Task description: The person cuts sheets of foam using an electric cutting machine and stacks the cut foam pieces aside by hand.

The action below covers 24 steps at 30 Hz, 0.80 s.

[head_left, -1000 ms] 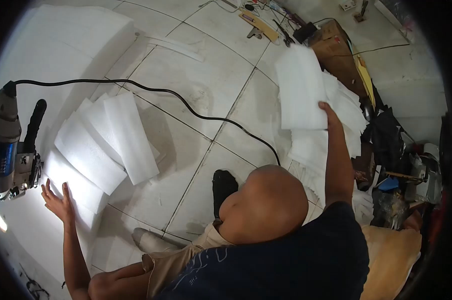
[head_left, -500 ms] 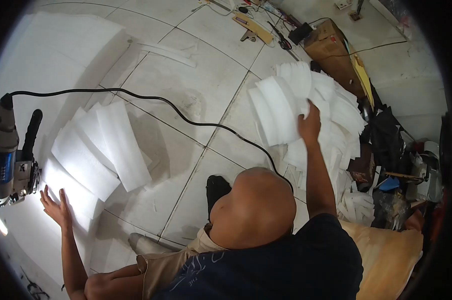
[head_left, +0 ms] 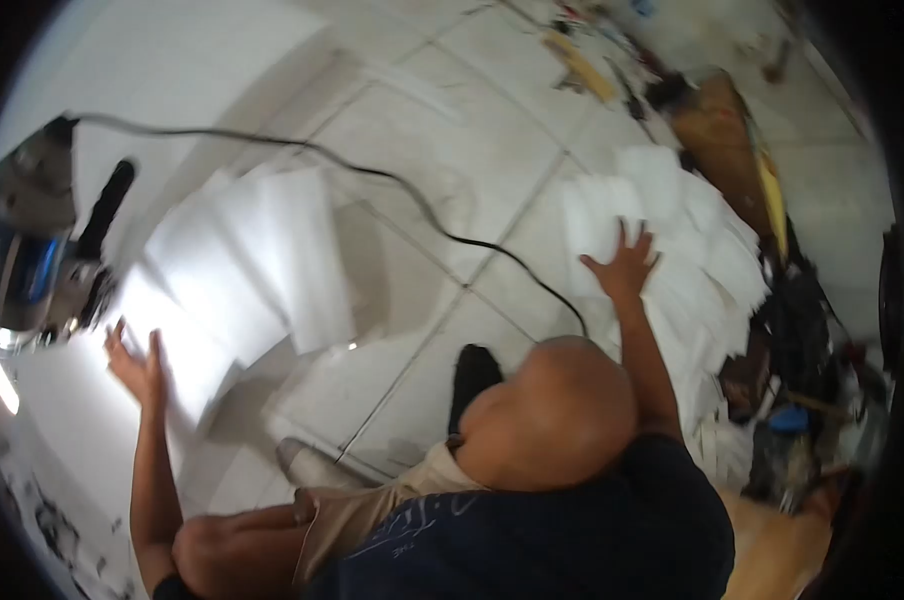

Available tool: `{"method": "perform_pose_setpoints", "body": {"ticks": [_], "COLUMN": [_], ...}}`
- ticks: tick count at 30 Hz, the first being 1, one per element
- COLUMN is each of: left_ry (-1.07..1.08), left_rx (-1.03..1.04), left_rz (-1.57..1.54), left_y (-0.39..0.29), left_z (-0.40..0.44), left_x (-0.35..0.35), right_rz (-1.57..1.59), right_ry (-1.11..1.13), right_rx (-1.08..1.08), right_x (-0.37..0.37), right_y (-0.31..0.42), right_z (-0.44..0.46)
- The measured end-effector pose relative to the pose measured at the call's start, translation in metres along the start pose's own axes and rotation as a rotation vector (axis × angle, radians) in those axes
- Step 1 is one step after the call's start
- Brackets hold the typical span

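Note:
My left hand [head_left: 137, 368] lies at the lower left with fingers apart, on or just over the brightly lit white foam sheets [head_left: 212, 275], which are fanned out in an overlapping row. Right beside its fingertips stands a power tool [head_left: 37, 245] with a black handle and a black cable [head_left: 392, 178]. On the right, my right hand [head_left: 624, 262] has its fingers spread over a pile of white foam pieces [head_left: 707, 240]; nothing is gripped in it. Whether its fingers touch the pile is unclear. The view is blurred.
A black cable crosses the tiled floor [head_left: 412, 270] towards my knee. A brown cardboard box [head_left: 717, 135] stands behind the right pile. Dark bags and clutter [head_left: 802, 330] line the right side. A large white block or surface [head_left: 202, 50] fills the upper left.
The foam piece my right hand held a second ago now lies on the right pile, and that hand has opened. The view has shifted; my left hand stays near the tool.

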<state>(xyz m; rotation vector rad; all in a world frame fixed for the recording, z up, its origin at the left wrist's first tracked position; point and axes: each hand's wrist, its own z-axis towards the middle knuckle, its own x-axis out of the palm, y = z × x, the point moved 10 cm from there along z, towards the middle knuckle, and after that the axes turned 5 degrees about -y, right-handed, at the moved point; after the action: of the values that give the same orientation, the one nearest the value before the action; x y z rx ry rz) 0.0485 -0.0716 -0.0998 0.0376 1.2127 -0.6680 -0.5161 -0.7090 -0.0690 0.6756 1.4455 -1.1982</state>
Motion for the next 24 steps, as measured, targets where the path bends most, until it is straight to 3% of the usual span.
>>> {"method": "perform_pose_setpoints", "body": {"ticks": [1, 3, 5, 7, 8, 11, 13, 17, 20, 24], "left_ry": [-0.001, 0.01, 0.052, 0.047, 0.04, 0.062, 0.067, 0.097, 0.047, 0.011], "left_rx": [-0.036, -0.02, -0.047, -0.022, -0.015, -0.052, -0.072, -0.103, -0.074, -0.02], "left_rz": [-0.021, 0.091, 0.126, 0.153, 0.154, 0.16, 0.115, 0.102, 0.13, 0.082], "left_y": [-0.009, -0.017, -0.024, -0.03, -0.03, -0.027, -0.027, -0.023, -0.022, -0.025], "left_z": [0.0, 0.0, 0.003, 0.003, 0.002, 0.002, 0.002, 0.001, 0.001, 0.002], "left_x": [-0.002, -0.005, -0.009, -0.011, -0.01, -0.009, -0.01, -0.008, -0.008, -0.009], "right_rz": [-0.032, 0.49, 0.958, 1.267, 1.191, 1.042, 1.291, 1.31, 1.124, 1.317], "right_ry": [-0.148, -0.295, 0.125, 0.682, 0.892, 1.004, 1.152, 1.291, 1.407, 1.633], "right_rx": [-0.055, -0.244, -0.236, -0.317, -0.46, -0.713, -0.718, -0.642, -0.61, -0.612], "right_x": [-0.036, -0.078, -0.074, -0.038, -0.045, -0.025, -0.054, -0.06, -0.036, -0.064], "right_y": [0.027, 0.08, 0.157, 0.255, 0.301, 0.398, 0.436, 0.473, 0.485, 0.484], "right_z": [0.0, 0.005, -0.007, -0.051, -0.082, -0.125, -0.135, -0.134, -0.14, -0.144]}}
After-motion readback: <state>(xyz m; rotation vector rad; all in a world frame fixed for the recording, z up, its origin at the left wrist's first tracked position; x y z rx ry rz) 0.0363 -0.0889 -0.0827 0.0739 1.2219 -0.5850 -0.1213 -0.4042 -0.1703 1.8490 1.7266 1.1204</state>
